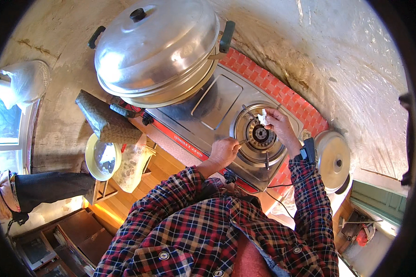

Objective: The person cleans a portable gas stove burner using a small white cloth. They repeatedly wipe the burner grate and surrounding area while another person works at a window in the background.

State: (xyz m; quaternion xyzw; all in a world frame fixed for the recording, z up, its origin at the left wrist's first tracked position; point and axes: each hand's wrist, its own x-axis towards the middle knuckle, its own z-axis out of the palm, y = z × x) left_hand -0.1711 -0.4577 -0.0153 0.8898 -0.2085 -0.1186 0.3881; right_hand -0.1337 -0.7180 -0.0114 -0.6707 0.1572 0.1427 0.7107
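Observation:
A gas stove (pixel 225 93) with a steel top lies in front of me. Its round burner (pixel 260 133) shows bare, with metal pot-support prongs (pixel 267 161) around the ring. My left hand (pixel 224 152) is at the burner's left side, thumb and fingers closed on the outer end of one prong. Above the burner's far side, my right hand (pixel 280 124) pinches a crumpled white piece (pixel 263 117), which looks like tissue or cloth. A control knob (pixel 230 177) sits on the stove's red front edge, below my left hand.
A large lidded steel steamer (pixel 156 52) covers the stove's left side. At right stands a smaller lidded pot (pixel 332 161). A basin (pixel 103 157) and a dark folded sheet (pixel 107 117) are at left. A black cable (pixel 280 204) hangs near my right sleeve.

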